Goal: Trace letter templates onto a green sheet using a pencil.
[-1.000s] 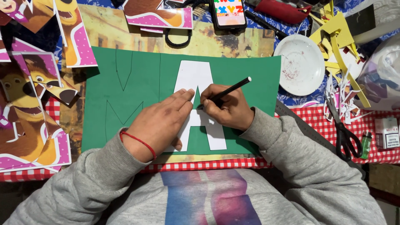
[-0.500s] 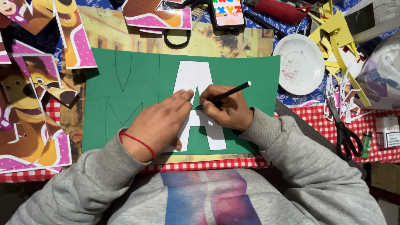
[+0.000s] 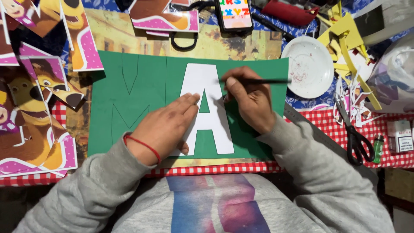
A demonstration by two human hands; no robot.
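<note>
While my left hand [image 3: 166, 125] lies flat, fingers spread, on the white letter template [image 3: 207, 108] in the mid of the green sheet [image 3: 129, 99], my right hand [image 3: 250, 101] grips the black pencil [image 3: 263, 80], fingers closed on it, tip near the template's upper right edge. To trace well, I'd judge, keep the left palm pressing so the template can't slide, w/ the tip tight against the edge. Scissors [image 3: 355, 138] and white plate [image 3: 308, 64] sit off to the right, well apart.
</note>
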